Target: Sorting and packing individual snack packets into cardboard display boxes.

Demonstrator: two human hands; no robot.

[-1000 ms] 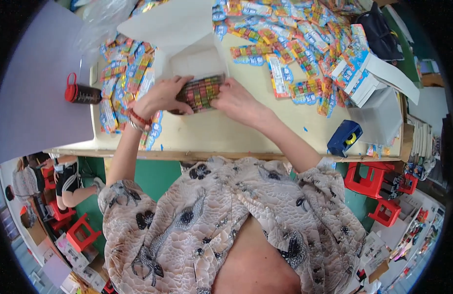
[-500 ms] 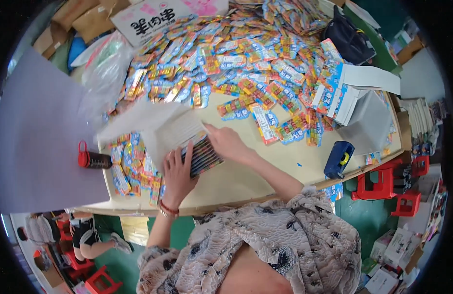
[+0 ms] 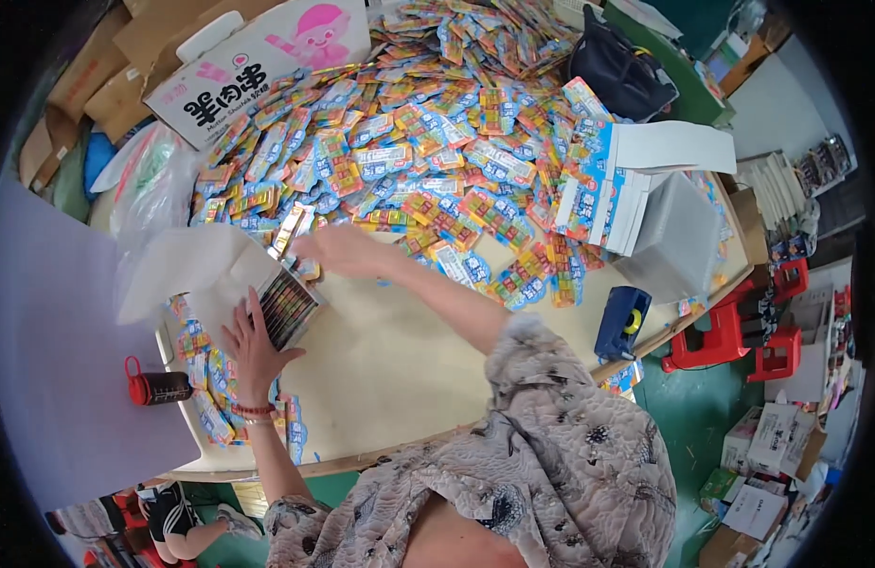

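A white carton (image 3: 298,327) lies open and tilted on the table, its flap raised to the left. Inside it, dark-edged candy packets (image 3: 278,310) stand in a tight row. My left hand (image 3: 254,352) rests against the carton's near left edge, fingers spread and thumb stretched out. Beyond the carton, my right hand (image 3: 338,250) reaches over the near edge of the pile of colourful candy packets (image 3: 428,128). Its fingers are bent together, their tips beside a shiny gold-and-silver packet (image 3: 292,227). Whether they pinch anything is hidden.
At right stand a blue-and-white display box (image 3: 600,189), a translucent plastic bin (image 3: 679,222) and a blue tape dispenser (image 3: 622,322). A dark bottle with a red lid (image 3: 158,386) is left. Farther back are a printed carton (image 3: 258,71), a black bag (image 3: 619,71) and a clear plastic bag (image 3: 158,189).
My right hand has left the carton's edge and moved out toward the packet pile. My left hand stays at the carton, its fingers more spread. The whole view has shifted.
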